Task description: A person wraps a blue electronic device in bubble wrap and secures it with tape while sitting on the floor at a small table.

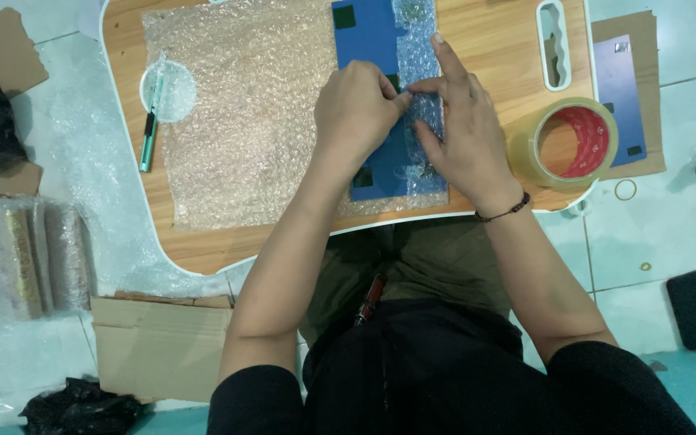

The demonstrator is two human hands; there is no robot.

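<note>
Toward the far edge of the wooden lap table (227, 242), right of its middle, a flat blue board (370, 48) is seen from the head camera, lying on a sheet of bubble wrap (243, 113). A narrower strip of bubble wrap (418, 56) is folded over the board's right side. The left hand (356, 109) is clenched, with its fingertips pinching the strip's edge. The right hand (461, 133) is pressed flat on the strip, forefinger extended; nothing is gripped by it. The board is judged stiff and light; the wrap is soft, springy and slippery, so hold is best taken at the strip's folded edge. A roll of clear tape (561, 143) stands near the right corner. A green knife (149, 133) lies by the left edge, well apart.
</note>
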